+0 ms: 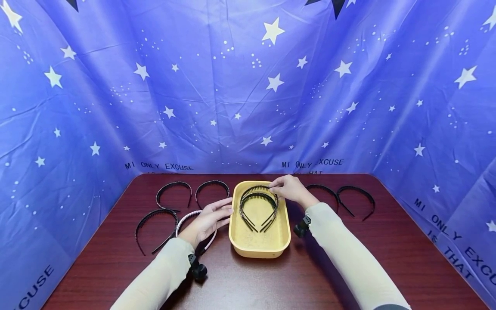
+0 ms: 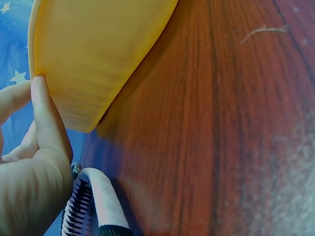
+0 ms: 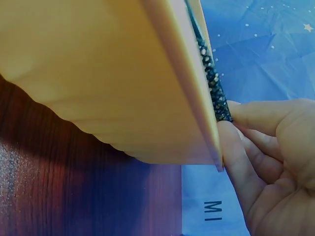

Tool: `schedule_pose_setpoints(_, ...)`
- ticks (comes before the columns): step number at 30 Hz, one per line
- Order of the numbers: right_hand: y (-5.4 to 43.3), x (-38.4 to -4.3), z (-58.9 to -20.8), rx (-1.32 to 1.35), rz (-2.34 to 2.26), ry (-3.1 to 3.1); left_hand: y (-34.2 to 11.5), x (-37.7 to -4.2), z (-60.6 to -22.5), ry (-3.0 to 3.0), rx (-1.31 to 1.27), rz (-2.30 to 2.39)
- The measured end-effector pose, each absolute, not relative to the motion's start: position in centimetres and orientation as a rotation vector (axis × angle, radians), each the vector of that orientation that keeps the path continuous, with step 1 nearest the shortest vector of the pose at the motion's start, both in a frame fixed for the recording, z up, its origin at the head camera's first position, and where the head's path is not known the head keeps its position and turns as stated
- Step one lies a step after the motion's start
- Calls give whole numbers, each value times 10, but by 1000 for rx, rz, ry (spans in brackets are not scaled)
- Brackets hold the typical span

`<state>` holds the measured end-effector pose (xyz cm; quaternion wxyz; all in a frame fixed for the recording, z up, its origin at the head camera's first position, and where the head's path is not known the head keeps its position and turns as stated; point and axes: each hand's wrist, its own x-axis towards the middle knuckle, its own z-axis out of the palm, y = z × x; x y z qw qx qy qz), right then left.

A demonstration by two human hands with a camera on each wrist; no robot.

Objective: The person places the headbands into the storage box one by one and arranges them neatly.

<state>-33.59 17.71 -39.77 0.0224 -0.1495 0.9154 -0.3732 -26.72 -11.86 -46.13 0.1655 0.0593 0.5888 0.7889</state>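
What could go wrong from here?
1. The dark headband pinched in the right grip overlaps a second headband; their teeth might snag.
2. The left grip only touches the side of the tray with its fingers, so a push could slide it.
3. The white headband sits close by the left grip; moving that could knock it.

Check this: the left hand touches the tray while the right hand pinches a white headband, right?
Not quite: the right hand pinches a black headband, as the right wrist view shows. The left hand does touch the tray.
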Motion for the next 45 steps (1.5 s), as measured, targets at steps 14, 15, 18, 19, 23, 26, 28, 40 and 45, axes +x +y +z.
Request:
schedule_pose_setpoints(14,165,-331,-395,-376,-1122,2868,-117,-266,-460,1688,162,2238)
schedule_pose_setpoints(15,165,-331,-395,-377,-1109,2876,-117,-266,-460,1686,165,2238)
schedule_pose_setpoints(18,163,-331,-394,-374,-1075,2892,-117,-267,-461,1680,173,2241)
schedule_pose_setpoints(19,163,-331,-394,-378,-1059,2898,-118,-268,-462,1680,175,2240)
schedule_pose_setpoints(23,161,-333,-394,-415,-988,2926,-118,-268,-463,1685,174,2238)
schedule_pose_setpoints(26,160,-333,-395,-418,-976,2931,-118,-269,-463,1688,172,2237)
schedule_pose_setpoints(28,160,-333,-394,-417,-965,2944,-118,-269,-463,1689,169,2238)
schedule_pose_setpoints(40,159,-334,-398,-369,-999,2956,-117,-268,-462,1696,165,2234)
schedule_pose_setpoints(45,158,-332,-397,-334,-1093,2915,-117,-267,-462,1701,165,2231)
